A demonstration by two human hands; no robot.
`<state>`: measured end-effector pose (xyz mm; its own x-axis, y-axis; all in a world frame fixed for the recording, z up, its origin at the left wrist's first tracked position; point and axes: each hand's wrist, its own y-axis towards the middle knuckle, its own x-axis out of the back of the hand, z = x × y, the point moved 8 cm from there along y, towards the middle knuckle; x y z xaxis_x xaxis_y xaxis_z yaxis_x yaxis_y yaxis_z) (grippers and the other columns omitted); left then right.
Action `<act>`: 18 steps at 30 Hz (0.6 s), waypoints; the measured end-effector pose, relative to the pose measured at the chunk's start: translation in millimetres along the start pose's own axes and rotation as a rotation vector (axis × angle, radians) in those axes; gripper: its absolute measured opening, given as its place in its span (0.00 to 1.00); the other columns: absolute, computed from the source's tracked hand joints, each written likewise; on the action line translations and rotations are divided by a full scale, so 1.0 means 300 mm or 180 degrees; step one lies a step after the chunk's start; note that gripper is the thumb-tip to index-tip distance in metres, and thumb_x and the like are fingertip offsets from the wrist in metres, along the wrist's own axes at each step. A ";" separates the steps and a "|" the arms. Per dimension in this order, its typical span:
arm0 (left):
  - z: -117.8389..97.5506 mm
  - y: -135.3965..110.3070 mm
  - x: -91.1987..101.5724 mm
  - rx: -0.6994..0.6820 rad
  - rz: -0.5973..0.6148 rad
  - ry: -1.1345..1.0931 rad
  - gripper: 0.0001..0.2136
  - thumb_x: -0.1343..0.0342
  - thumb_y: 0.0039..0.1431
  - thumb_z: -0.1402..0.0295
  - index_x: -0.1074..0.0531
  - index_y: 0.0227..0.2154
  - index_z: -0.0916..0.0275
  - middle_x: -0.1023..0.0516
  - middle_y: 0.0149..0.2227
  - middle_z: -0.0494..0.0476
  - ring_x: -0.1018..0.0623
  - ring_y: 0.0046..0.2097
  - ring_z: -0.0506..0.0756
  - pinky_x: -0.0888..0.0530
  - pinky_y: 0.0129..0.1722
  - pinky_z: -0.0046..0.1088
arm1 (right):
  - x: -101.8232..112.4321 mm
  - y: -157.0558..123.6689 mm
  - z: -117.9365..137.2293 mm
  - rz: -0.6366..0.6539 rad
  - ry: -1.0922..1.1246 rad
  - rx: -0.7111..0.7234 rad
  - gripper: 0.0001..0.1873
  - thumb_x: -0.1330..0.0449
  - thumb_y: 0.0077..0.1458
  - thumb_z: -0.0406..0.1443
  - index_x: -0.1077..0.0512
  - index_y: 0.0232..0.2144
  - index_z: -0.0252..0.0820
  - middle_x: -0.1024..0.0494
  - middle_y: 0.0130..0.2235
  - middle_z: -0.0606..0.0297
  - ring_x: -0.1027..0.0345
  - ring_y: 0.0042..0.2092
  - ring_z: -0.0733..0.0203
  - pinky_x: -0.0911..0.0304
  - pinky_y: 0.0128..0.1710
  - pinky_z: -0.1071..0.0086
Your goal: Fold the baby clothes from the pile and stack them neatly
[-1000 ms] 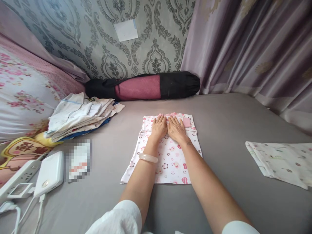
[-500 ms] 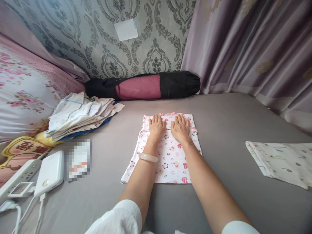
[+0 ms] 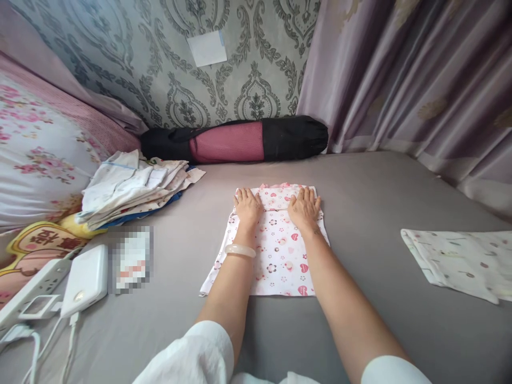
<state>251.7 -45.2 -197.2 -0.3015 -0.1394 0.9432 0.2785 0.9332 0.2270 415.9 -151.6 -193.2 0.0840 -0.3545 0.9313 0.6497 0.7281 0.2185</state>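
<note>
We have a small cloth [image 3: 280, 250] lying flat on the grey bed sheet [image 3: 360, 309], right in front of us. Its long side runs from 6 o'clock to 12 o'clock, so it points away from us, toward the wall. The end near us looks wider than the far end. The near edge is straight, and the left edge slants a little.

The cloth is white with little pink hearts, flowers and dark dots all over. A bit of pink trim peeks out at the far edge, at 12 o'clock. The top looks smooth, with hardly any bumps.

Our left hand [image 3: 247, 205] lies palm down on the cloth's 11 o'clock corner. Its fingers are stretched out flat and it grips nothing. Our right hand [image 3: 304, 208] lies the same way on the 1 o'clock corner, flat, with fingers spread and nothing in it. The two hands are apart, with a bare strip of cloth between them. A pale bracelet [image 3: 240, 250] sits on our left wrist.

At 10 o'clock from the cloth there is a pile of folded clothes [image 3: 132, 186]. At 12 o'clock a black and pink rolled bag [image 3: 240, 140] lies against the wall. At 3 o'clock, well apart, another pale cloth [image 3: 460, 261] lies on the sheet. At 8 o'clock sits a white power bank [image 3: 86, 280] with a cable.
</note>
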 end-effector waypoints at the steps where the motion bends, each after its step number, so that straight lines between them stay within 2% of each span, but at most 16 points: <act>1: -0.001 -0.001 0.002 0.0000 -0.0012 0.0012 0.28 0.68 0.68 0.61 0.41 0.62 0.74 0.40 0.65 0.69 0.45 0.68 0.65 0.49 0.66 0.47 | -0.002 0.001 -0.002 0.0001 -0.0013 -0.0009 0.30 0.61 0.65 0.38 0.43 0.64 0.25 0.45 0.67 0.47 0.58 0.68 0.48 0.64 0.66 0.50; 6: 0.005 0.000 0.006 -0.0108 0.0210 -0.0087 0.29 0.66 0.68 0.58 0.42 0.63 0.74 0.43 0.66 0.70 0.47 0.69 0.65 0.50 0.66 0.46 | -0.004 -0.003 -0.004 0.0147 0.0000 0.0097 0.32 0.61 0.66 0.41 0.46 0.65 0.25 0.47 0.68 0.47 0.60 0.69 0.47 0.66 0.66 0.49; 9: -0.001 -0.030 0.017 -0.0573 0.0324 -0.0040 0.31 0.64 0.67 0.55 0.46 0.65 0.75 0.49 0.68 0.72 0.52 0.70 0.64 0.53 0.68 0.44 | 0.007 -0.042 0.010 0.0254 -0.0042 0.0477 0.33 0.60 0.66 0.43 0.49 0.66 0.27 0.53 0.69 0.47 0.64 0.70 0.46 0.67 0.66 0.49; 13: -0.016 -0.141 0.037 -0.1434 0.0516 0.0129 0.32 0.65 0.68 0.54 0.50 0.66 0.72 0.55 0.70 0.71 0.57 0.71 0.63 0.58 0.68 0.46 | 0.031 -0.154 0.038 0.0403 -0.0165 0.1054 0.33 0.59 0.66 0.45 0.51 0.68 0.33 0.57 0.70 0.51 0.68 0.70 0.49 0.68 0.67 0.51; 18: -0.028 -0.327 0.082 -0.2180 0.0918 0.0107 0.29 0.65 0.69 0.55 0.50 0.67 0.69 0.52 0.70 0.69 0.55 0.71 0.61 0.54 0.67 0.45 | 0.059 -0.326 0.083 0.0744 -0.0072 0.1690 0.32 0.59 0.67 0.45 0.50 0.68 0.34 0.56 0.70 0.51 0.68 0.71 0.51 0.66 0.68 0.53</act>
<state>224.7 -143.1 -194.2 -0.1053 0.0596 0.9927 0.8519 0.5204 0.0591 335.1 -214.4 -190.9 0.1598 -0.1406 0.9771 0.1473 0.9821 0.1173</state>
